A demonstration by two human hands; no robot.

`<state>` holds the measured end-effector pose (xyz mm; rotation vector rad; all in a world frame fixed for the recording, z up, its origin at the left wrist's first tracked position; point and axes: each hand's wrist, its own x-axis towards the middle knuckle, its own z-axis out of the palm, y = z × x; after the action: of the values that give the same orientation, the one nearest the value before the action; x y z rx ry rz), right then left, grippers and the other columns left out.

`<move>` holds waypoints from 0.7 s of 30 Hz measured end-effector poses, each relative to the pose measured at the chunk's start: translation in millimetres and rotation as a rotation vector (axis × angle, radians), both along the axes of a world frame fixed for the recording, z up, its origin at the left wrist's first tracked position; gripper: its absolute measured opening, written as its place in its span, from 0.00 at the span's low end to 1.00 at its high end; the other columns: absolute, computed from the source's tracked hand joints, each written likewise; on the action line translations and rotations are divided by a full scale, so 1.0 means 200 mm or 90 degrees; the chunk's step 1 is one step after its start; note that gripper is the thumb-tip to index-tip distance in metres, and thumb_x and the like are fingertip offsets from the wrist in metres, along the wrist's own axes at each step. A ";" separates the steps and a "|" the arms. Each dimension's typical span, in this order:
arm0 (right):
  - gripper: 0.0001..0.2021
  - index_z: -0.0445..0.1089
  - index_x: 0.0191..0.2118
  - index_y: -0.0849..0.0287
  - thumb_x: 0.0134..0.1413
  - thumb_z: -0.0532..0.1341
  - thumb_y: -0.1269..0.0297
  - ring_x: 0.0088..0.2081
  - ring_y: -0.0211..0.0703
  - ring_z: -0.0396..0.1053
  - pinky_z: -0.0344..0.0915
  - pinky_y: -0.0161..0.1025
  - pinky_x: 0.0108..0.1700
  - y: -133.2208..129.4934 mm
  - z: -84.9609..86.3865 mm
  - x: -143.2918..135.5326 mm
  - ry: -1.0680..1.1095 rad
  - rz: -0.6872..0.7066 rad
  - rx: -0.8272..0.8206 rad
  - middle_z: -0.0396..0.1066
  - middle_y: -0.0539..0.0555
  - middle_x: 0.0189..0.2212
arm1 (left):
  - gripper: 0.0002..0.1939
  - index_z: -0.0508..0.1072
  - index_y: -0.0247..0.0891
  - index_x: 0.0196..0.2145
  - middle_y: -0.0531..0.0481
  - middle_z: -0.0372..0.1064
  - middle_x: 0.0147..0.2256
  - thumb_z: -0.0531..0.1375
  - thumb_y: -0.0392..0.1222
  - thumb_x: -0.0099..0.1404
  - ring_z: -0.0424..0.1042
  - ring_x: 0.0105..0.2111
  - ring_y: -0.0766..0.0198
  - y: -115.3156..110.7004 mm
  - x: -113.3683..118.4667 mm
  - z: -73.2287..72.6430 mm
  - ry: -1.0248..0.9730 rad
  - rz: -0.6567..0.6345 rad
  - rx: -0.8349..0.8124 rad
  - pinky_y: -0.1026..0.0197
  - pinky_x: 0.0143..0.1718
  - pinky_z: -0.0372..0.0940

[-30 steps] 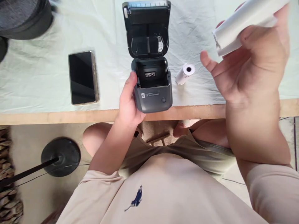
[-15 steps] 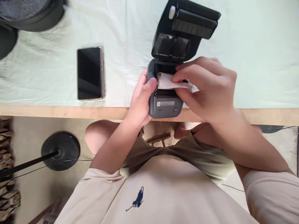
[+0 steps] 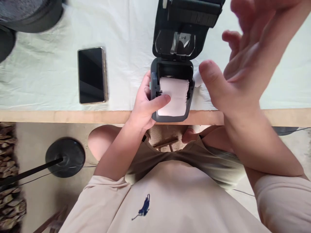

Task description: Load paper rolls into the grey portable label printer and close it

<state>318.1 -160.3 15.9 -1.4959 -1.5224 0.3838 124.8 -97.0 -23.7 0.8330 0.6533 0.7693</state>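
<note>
Our left hand (image 3: 145,105) grips the printer (image 3: 155,111) at the table's front edge, thumb on the white paper (image 3: 175,97) lying in it, while our right hand (image 3: 245,64), open and empty, hovers to the right.

The top edge crops the raised black lid (image 3: 181,27) and blurred right hand (image 3: 246,64).

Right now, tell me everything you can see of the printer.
The printer is dark gray, plastic-looking and round-cornered. Its hinged lid stands open, with a clear window and a black roller. White paper lies in the compartment and over the front, one edge ragged. The left hand grips the printer's side, thumb on the paper, above the table's front edge.
</note>
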 end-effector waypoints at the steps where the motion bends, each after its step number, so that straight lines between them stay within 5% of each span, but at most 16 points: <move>1: 0.27 0.61 0.69 0.43 0.68 0.59 0.56 0.82 0.59 0.51 0.60 0.57 0.76 0.01 0.00 0.02 0.023 0.007 0.017 0.52 0.54 0.78 | 0.28 0.76 0.48 0.53 0.48 0.81 0.41 0.78 0.48 0.57 0.81 0.60 0.37 0.00 0.00 -0.01 0.001 0.006 0.005 0.39 0.59 0.77; 3: 0.22 0.67 0.65 0.43 0.69 0.60 0.57 0.68 0.56 0.74 0.71 0.52 0.67 0.04 -0.01 0.03 0.067 0.003 0.099 0.61 0.54 0.71 | 0.28 0.77 0.48 0.52 0.48 0.81 0.41 0.79 0.48 0.56 0.80 0.61 0.37 0.01 0.00 -0.02 0.012 0.019 0.011 0.39 0.60 0.77; 6: 0.13 0.72 0.58 0.42 0.74 0.56 0.58 0.50 0.49 0.82 0.78 0.51 0.59 0.04 -0.02 0.03 0.080 -0.008 0.122 0.67 0.51 0.64 | 0.31 0.78 0.47 0.52 0.48 0.81 0.42 0.80 0.50 0.53 0.78 0.65 0.35 0.00 0.00 -0.01 0.044 0.028 0.008 0.39 0.63 0.76; 11: 0.10 0.75 0.52 0.44 0.70 0.61 0.62 0.58 0.56 0.80 0.77 0.53 0.57 0.00 0.03 -0.01 -0.019 0.021 0.079 0.79 0.52 0.52 | 0.33 0.77 0.47 0.53 0.46 0.83 0.49 0.81 0.51 0.51 0.71 0.72 0.32 -0.04 0.02 0.03 0.020 0.050 -0.009 0.38 0.68 0.72; 17: 0.11 0.72 0.54 0.47 0.69 0.63 0.65 0.65 0.51 0.76 0.76 0.51 0.60 -0.02 0.07 -0.04 -0.145 0.141 -0.027 0.77 0.55 0.65 | 0.23 0.79 0.51 0.51 0.46 0.84 0.54 0.73 0.58 0.61 0.60 0.78 0.35 -0.04 0.03 0.03 -0.022 0.022 -0.040 0.37 0.71 0.68; 21: 0.07 0.68 0.49 0.49 0.68 0.62 0.67 0.63 0.52 0.77 0.75 0.50 0.60 -0.01 0.06 -0.03 -0.155 0.163 -0.029 0.77 0.56 0.64 | 0.17 0.80 0.52 0.48 0.47 0.85 0.49 0.73 0.54 0.63 0.69 0.72 0.30 -0.03 0.02 0.02 0.021 0.014 -0.035 0.35 0.64 0.73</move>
<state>311.2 -163.0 27.3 -1.4265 -1.9192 0.3978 127.9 -103.0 -19.4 0.7905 0.7115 0.7555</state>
